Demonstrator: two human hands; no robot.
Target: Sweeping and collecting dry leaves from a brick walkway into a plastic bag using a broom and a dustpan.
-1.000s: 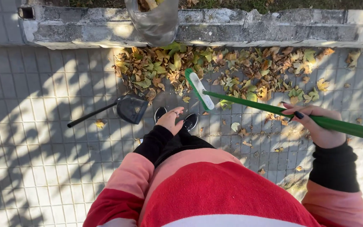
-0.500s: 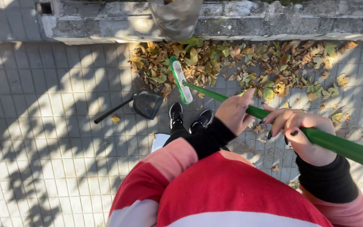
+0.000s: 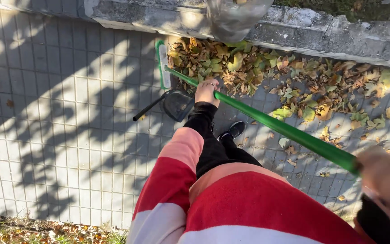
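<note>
Long green plastic-handled broom point(image 3: 267, 121) running diagonally from lower right to upper centre, left hand point(image 3: 206, 91) grasping its shaft mid-frame, blurred right hand point(image 3: 387, 180) clenched on its end, head against dry leaf pile point(image 3: 267, 74), black dustpan point(image 3: 177, 105) just beside

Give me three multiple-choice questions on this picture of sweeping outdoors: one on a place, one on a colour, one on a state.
1. Where does the dustpan lie?
A. On the pavement beside the broom head
B. On top of the stone curb
C. On the grass strip

2. What colour is the broom handle?
A. Red
B. Green
C. Black

3. How does the left hand stand to the broom handle?
A. It hangs free, far from it
B. It rests on the dustpan
C. It grips the handle low down

Answers: 1 A, the dustpan sits on the tiles just below the broom head, near the leaves. 2 B, the long shaft is bright green. 3 C, the left hand is closed round the handle, while the right hand holds the upper end, blurred.
</note>
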